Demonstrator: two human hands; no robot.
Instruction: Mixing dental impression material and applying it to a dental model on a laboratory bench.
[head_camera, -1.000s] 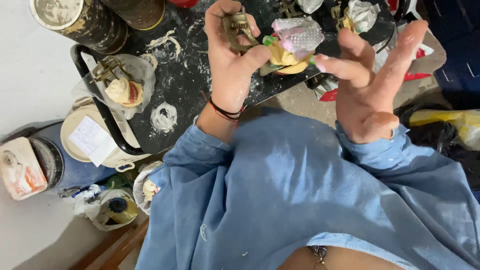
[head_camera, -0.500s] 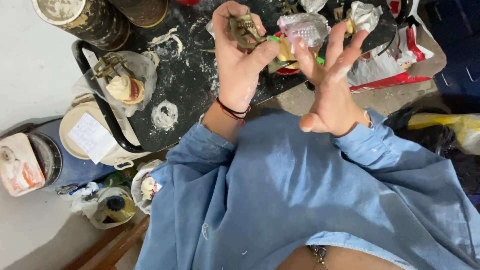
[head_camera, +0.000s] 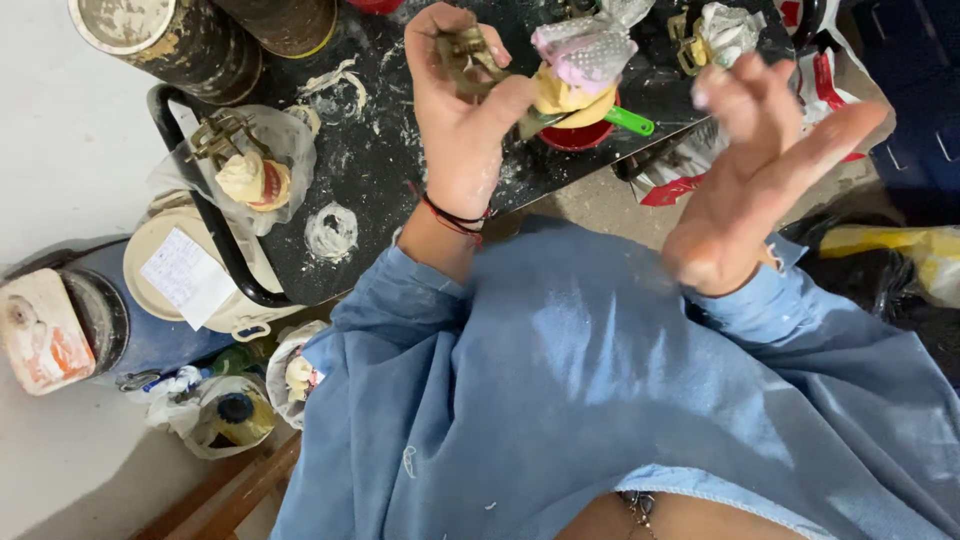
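My left hand (head_camera: 460, 130) is raised over the black bench and is shut on a brass hinged metal frame (head_camera: 463, 55). The frame carries a yellowish plaster cast (head_camera: 562, 92) with a crumpled clear and pink plastic wrap (head_camera: 588, 52) on top. A dark cord bracelet sits on that wrist. To the right, my right hand (head_camera: 755, 175) is apart from the cast, blurred, with fingers spread and nothing in it. Below both hands are my blue shirt sleeves.
The black bench (head_camera: 370, 170) is smeared with white plaster. On it are another brass frame with a cast in a plastic bag (head_camera: 245, 165), two dirty cans (head_camera: 160, 30), and a red bowl (head_camera: 575, 135) with a green-handled tool (head_camera: 628, 120). A white lidded bucket (head_camera: 185, 270) stands on the floor.
My right hand let go of the cast and wrap and swung away to the right, fingers spread. My left hand kept the frame and stayed near the same place.
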